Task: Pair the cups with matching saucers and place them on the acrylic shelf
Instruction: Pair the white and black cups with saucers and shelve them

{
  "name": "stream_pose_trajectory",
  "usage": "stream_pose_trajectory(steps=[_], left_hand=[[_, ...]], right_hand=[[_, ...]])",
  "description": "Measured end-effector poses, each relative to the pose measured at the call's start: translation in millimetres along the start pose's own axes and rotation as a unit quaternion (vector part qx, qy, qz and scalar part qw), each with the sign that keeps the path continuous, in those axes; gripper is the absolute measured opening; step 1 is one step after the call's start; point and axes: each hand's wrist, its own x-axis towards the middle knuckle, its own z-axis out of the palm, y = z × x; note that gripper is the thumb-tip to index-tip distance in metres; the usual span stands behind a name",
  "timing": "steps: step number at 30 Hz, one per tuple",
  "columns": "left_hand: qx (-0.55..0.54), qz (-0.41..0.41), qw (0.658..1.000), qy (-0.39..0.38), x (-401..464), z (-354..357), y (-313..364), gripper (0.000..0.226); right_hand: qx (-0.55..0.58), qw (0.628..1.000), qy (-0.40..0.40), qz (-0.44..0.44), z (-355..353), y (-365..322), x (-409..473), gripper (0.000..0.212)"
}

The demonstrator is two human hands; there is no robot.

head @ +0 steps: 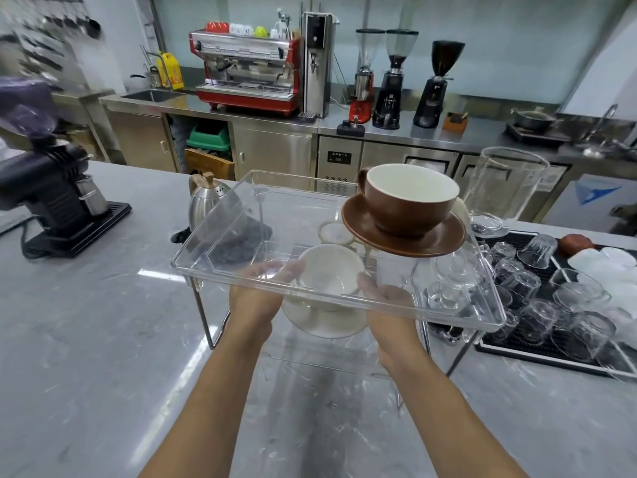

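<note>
Beneath the clear acrylic shelf [220, 281], both hands, left hand [256, 298] and right hand [387, 305], grip a fragile, slippery white cup [327, 274] on its saucer [320, 322]; support the saucer's rim.

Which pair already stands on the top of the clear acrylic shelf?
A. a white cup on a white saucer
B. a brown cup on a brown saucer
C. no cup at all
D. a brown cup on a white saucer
B: the brown cup sits on the brown saucer on the shelf top, right rear.
</note>
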Motion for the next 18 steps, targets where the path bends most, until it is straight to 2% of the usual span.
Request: stream_pose_trajectory(steps=[4, 7, 9, 12, 13, 16, 18], left_hand=[[0.011, -0.012, 1.0, -0.007, 3.5, -2.1, -3.1, 0.085], [0.019, -0.012, 1.0, -0.008, 4.0, -3.5, -3.9, 0.085], [0.035, -0.007, 0.999, -0.007, 3.3, -3.9, -4.3, 0.084], [0.06, 0.005, 0.998, -0.003, 0.8, -3.2, -4.2, 0.085], [0.065, 0.008, 0.998, 0.0, 0.0, -2.7, -4.1, 0.086], [0.072, 0.017, 0.997, 0.009, -5.7, -1.1, -0.8, 0.089], [0.08, 0.024, 0.996, 0.016, -10.7, 0.4, 2.4, 0.077]], right_hand=[[-0.016, 1.0, -0.011, 0.01, -0.8, 0.9, 2.3, 0.055], [-0.011, 1.0, -0.004, 0.017, -0.6, 2.3, 2.4, 0.052], [-0.01, 1.0, -0.004, 0.011, 0.5, 3.8, 1.9, 0.046], [-0.016, 1.0, 0.009, -0.009, 1.2, 3.9, 3.7, 0.021], [-0.009, 1.0, 0.017, -0.014, 1.0, 2.3, 3.4, 0.019], [-0.023, 0.998, 0.04, -0.042, -0.2, 2.4, 3.3, 0.028], [-0.064, 0.995, 0.053, -0.062, 2.1, 2.9, 1.9, 0.032]])
